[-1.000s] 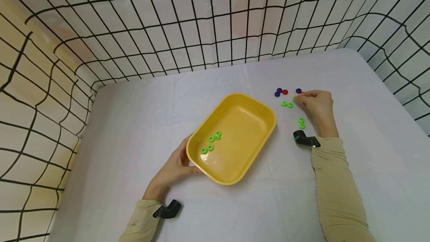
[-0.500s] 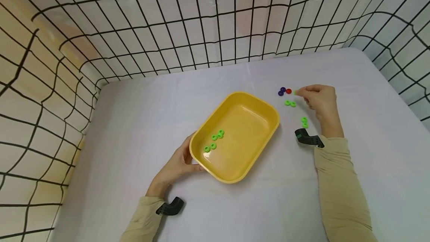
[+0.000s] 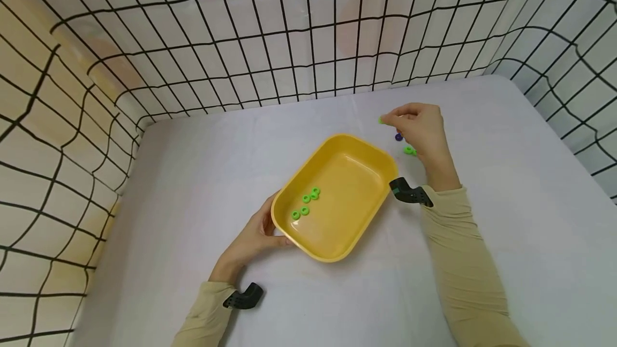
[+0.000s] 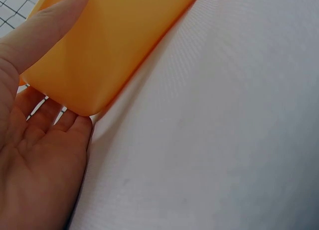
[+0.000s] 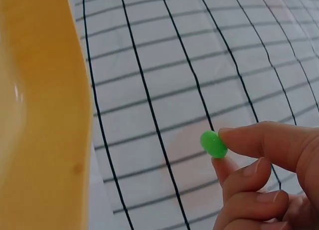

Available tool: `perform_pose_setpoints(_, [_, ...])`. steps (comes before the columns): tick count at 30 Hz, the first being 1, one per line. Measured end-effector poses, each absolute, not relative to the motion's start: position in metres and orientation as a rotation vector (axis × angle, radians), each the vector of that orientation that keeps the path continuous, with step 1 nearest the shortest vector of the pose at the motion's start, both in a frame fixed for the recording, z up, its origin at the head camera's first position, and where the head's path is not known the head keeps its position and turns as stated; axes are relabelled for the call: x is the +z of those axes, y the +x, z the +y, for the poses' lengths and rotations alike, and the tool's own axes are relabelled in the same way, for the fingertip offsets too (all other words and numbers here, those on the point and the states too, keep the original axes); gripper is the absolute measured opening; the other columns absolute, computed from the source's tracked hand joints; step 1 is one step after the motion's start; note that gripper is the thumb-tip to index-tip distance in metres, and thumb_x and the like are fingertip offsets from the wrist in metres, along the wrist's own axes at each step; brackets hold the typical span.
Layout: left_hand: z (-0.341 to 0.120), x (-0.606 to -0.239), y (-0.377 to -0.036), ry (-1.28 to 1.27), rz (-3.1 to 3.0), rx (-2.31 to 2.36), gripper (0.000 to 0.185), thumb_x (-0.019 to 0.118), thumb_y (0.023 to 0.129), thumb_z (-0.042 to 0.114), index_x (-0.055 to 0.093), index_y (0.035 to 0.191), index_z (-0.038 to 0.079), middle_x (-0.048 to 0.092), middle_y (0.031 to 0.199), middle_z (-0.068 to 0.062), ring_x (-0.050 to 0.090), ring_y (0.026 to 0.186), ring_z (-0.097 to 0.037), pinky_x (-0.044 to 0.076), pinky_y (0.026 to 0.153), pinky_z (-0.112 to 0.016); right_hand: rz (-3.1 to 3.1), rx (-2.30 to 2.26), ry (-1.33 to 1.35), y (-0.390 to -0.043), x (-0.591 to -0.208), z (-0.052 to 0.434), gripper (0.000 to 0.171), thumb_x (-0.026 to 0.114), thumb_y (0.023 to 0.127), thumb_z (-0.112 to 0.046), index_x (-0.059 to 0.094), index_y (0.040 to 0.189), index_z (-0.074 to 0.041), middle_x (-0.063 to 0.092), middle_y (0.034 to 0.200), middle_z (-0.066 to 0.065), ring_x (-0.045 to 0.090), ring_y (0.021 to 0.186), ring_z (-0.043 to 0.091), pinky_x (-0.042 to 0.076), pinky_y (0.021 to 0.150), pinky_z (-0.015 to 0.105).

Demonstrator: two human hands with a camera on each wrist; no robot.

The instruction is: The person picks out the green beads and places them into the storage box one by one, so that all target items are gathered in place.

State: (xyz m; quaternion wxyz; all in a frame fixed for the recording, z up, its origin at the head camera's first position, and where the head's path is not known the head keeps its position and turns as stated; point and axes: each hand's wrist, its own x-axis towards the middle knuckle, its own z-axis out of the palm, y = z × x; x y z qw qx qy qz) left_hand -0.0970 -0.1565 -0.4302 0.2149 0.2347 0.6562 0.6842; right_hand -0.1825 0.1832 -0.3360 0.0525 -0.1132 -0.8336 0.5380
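Note:
My left hand point(image 3: 248, 242) grips the yellow plastic tray point(image 3: 352, 208) at its near left corner. In the left wrist view the thumb point(image 4: 47, 33) lies along the tray's outer wall and the other fingers reach round its corner. Several small green ring-shaped beads point(image 3: 305, 211) lie inside the tray towards that corner. Between thumb and forefinger, my right hand point(image 3: 424, 130) pinches one green bead point(image 5: 213, 144), held up beyond the tray's far right corner. Below the hand, a purple bead point(image 3: 398, 137) and green beads point(image 3: 408, 150) show on the cloth; the hand and forearm hide others.
White cloth point(image 3: 193, 175) covers the table under the tray. A black wire grid point(image 3: 308, 31) stands along the back, with more of it at the left and right sides. Each wrist carries a black camera mount point(image 3: 245, 296).
My right hand has lifted the pinched green bead and moved it left, towards the tray, passing over the loose beads. The left hand and the tray have stayed in place.

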Motion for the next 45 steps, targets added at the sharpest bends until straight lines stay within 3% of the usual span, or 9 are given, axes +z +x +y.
perform_pose_setpoints(6, [-0.160,-0.443,-0.098,0.650,1.820,1.906,0.093,0.076,0.069,-0.006,0.025,0.145,0.013,0.027,0.148,-0.007,0.026,0.134,-0.024,0.025,0.110,-0.029,-2.728,1.542,-0.211,-0.187,-0.337,0.138,0.028,0.071,0.079,-0.028,0.066,0.090,-0.003,0.060,0.069,0.005,0.051,0.068,0.021,0.041,0.061,0.026])
perform_pose_setpoints(12, [-0.162,-0.454,-0.106,0.687,1.829,1.887,0.093,0.077,0.069,-0.002,0.025,0.145,0.017,0.028,0.148,-0.003,0.028,0.133,-0.022,0.028,0.108,-0.026,-2.881,1.402,0.005,-0.191,-0.346,0.105,0.021,0.069,0.080,-0.024,0.068,0.087,-0.004,0.063,0.068,0.008,0.051,0.057,0.020,0.039,0.051,0.025])
perform_pose_setpoints(18, [-0.161,-0.452,-0.111,0.695,1.835,1.868,0.095,0.078,0.069,0.001,0.024,0.145,0.020,0.027,0.148,0.000,0.027,0.134,-0.019,0.028,0.108,-0.024,-3.070,1.217,0.110,-0.195,-0.351,0.089,0.016,0.068,0.079,-0.022,0.069,0.082,-0.007,0.067,0.072,0.007,0.051,0.058,0.018,0.037,0.050,0.024])
perform_pose_setpoints(24, [-0.161,-0.451,-0.111,0.685,1.810,1.873,0.095,0.077,0.070,-0.001,0.024,0.145,0.020,0.025,0.149,0.001,0.025,0.135,-0.018,0.027,0.108,-0.023,-3.252,1.031,0.214,-0.197,-0.362,0.084,0.014,0.062,0.077,-0.013,0.062,0.064,-0.008,0.056,0.058,0.003,0.037,0.048,0.012,0.026,0.044,0.021])
perform_pose_setpoints(27, [-0.161,-0.450,-0.111,0.678,1.799,1.874,0.095,0.077,0.070,-0.001,0.023,0.145,0.019,0.024,0.149,0.001,0.024,0.135,-0.019,0.027,0.108,-0.023,-3.323,0.938,0.272,-0.196,-0.367,0.080,0.016,0.061,0.075,-0.011,0.061,0.060,-0.009,0.052,0.054,0.000,0.038,0.047,0.012,0.026,0.044,0.022])
perform_pose_setpoints(38, [-0.162,-0.453,-0.109,0.694,1.790,1.897,0.095,0.077,0.070,-0.002,0.023,0.145,0.019,0.023,0.149,0.001,0.024,0.135,-0.018,0.026,0.108,-0.023,-3.385,0.752,0.450,-0.192,-0.374,0.066,0.014,0.063,0.075,-0.011,0.067,0.062,-0.010,0.055,0.049,-0.001,0.052,0.055,0.016,0.036,0.053,0.025])
perform_pose_setpoints(45, [-0.163,-0.454,-0.107,0.685,1.802,1.897,0.095,0.077,0.069,-0.001,0.023,0.145,0.019,0.024,0.149,0.000,0.024,0.135,-0.019,0.027,0.108,-0.023,-3.421,0.735,0.480,-0.191,-0.379,0.063,0.014,0.060,0.074,-0.007,0.067,0.063,-0.011,0.054,0.049,-0.001,0.049,0.053,0.016,0.030,0.047,0.023])
